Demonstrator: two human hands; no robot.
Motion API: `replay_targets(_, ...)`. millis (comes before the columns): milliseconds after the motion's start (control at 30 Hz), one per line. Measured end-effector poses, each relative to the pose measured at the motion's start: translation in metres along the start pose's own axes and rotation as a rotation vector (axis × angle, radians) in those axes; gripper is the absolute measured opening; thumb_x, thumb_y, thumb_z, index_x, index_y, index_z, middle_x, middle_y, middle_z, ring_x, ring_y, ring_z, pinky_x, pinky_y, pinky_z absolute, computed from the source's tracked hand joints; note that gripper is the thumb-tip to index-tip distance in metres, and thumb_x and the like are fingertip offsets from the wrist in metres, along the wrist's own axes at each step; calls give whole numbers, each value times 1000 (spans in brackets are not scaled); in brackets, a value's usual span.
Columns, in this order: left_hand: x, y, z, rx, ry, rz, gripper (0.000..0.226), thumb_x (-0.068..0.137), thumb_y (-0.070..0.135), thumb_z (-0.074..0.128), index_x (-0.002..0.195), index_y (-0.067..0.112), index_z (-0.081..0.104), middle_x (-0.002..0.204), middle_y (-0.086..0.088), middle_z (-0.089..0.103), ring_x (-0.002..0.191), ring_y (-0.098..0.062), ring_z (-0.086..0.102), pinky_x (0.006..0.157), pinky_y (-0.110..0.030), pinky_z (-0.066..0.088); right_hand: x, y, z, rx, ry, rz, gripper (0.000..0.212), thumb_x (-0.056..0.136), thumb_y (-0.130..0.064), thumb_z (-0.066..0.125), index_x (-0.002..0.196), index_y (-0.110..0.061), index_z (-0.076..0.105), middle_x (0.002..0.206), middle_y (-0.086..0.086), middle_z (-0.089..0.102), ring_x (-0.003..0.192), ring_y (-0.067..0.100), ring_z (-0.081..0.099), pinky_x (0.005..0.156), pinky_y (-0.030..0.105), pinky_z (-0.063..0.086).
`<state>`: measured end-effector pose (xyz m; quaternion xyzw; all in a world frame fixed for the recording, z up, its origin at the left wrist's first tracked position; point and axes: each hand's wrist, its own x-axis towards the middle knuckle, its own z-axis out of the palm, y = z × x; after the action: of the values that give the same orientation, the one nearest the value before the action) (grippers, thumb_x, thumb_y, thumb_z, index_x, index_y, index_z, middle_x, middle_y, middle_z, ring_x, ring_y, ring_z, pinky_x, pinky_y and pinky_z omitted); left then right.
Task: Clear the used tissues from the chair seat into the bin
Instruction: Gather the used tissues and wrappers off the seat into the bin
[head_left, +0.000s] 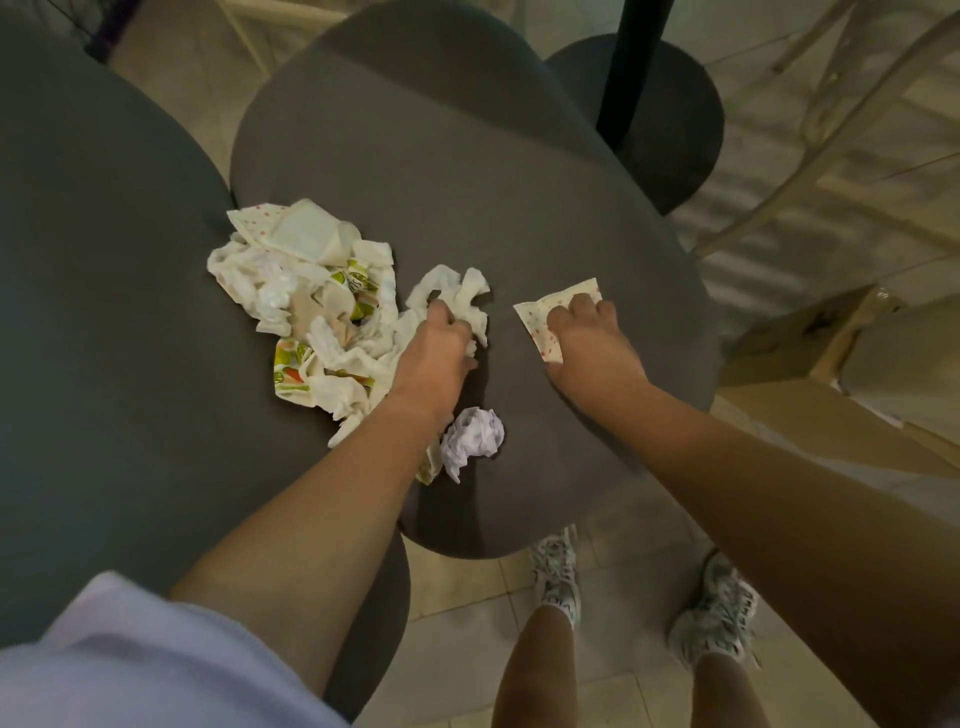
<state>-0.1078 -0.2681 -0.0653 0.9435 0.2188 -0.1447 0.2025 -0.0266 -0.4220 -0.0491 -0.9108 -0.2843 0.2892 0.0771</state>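
in the head view, both bare hands are down on the grey chair seat (467, 171), gathering. the left hand (434, 353) has its fingers curled shut around a crumpled white tissue (457, 293), right at the edge of the main pile of used tissues (311, 301), which sits on the left part of the seat and is mixed with dotted napkins and a few green-and-yellow printed wrappers (291, 366). the right hand (587, 332) lies on a flat dotted napkin (540, 319) that sits apart from the pile, fingertips bent down onto it; whether it has pinched the paper or only presses on it cannot be told. a tight lilac-white tissue ball (475, 434) lies alone just beside the left forearm, near the front of the seat. to do this step well, it seems best to sweep the stray pieces in toward the heap and bunch everything into one or two firm handfuls, since loose light paper will likely shed scraps on the way to the bin; the small ball is easy to overlook under the arm. as for containers, no bin shows anywhere in this view, so its place and contents cannot be told. a cardboard box (810, 343) stands on the floor at the right, but what is inside is not visible.
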Motion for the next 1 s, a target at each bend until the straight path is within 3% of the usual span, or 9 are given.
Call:
replay_targets(167, -1, 11, -5, -335, 106, 51, 8, 89, 12, 57, 95, 8, 55, 97, -2, 50, 79, -11, 50, 74, -12, 39, -3, 5, -1, 47, 2, 15, 45, 84, -15, 59, 125, -6, 44, 135, 14, 37, 125, 34, 31, 89, 43, 46)
replay_targets(333, -1, 30, -29, -1329, 208, -466, 17, 94, 4, 44, 92, 18, 52, 95, -2, 55, 84, -15, 53, 74, -28, 47, -10, 9, -5, 124, 23, 44, 43, 83, -14, 58, 123, -5, 46, 131, 14, 40, 122, 33, 34, 88, 43, 48)
replay_targets(400, -2, 32, -42, -1751, 160, -551, 15, 96, 6, 40, 96, 14, 53, 99, -6, 55, 88, -18, 54, 74, -27, 47, -12, 10, -7, 139, 22, 50, 44, 83, -15, 59, 124, -5, 46, 131, 14, 41, 122, 34, 34, 90, 43, 47)
replay_targets(467, -7, 33, -50, -1883, 126, -529, 14, 96, 21, 45, 100, 12, 54, 96, -3, 56, 82, -14, 53, 78, -26, 47, -14, 11, -10, 154, 27, 58, 44, 83, -15, 59, 124, -5, 46, 130, 15, 42, 121, 35, 35, 91, 43, 46)
replay_targets(533, -12, 33, -51, -1742, 110, -498, 23, 91, 24, 57, 110, 12, 55, 91, 4, 59, 75, -6, 55, 79, -20, 49, -16, 12, -13, 169, 28, 64, 44, 83, -16, 59, 123, -4, 47, 129, 16, 42, 120, 35, 36, 92, 43, 46)
replay_targets(600, -14, 31, -47, -1619, 104, -515, 27, 85, 8, 63, 112, 8, 58, 93, 0, 62, 74, -4, 60, 71, -14, 52, -16, 13, -15, 184, 26, 66, 43, 83, -17, 59, 123, -4, 47, 128, 16, 43, 120, 34, 36, 92, 42, 46)
replay_targets(733, -15, 27, -36, -1610, 70, -585, 18, 93, 7, 51, 108, 2, 61, 110, -8, 58, 65, -6, 49, 68, -18, 57, -18, 15, -19, 201, 21, 69, 42, 85, -17, 57, 124, -4, 47, 128, 16, 43, 121, 34, 36, 92, 43, 47)
replay_targets(867, 4, 26, -25, -754, 57, -348, 30, 95, 19, 50, 125, 19, 54, 132, -11, 47, 83, -17, 63, 78, -27, 56, -19, 19, -16, 180, 0, 59, 44, 84, -16, 58, 125, -5, 46, 131, 15, 41, 124, 34, 33, 94, 45, 47)
replay_targets(1000, 31, 28, -8, -312, -17, -218, 60, 91, 16, 57, 143, 18, 29, 141, -19, 28, 122, -33, 44, 103, -30, 35, -19, 23, -10, 134, 9, 34, 45, 84, -15, 58, 125, -5, 45, 132, 14, 41, 124, 33, 33, 93, 43, 46)
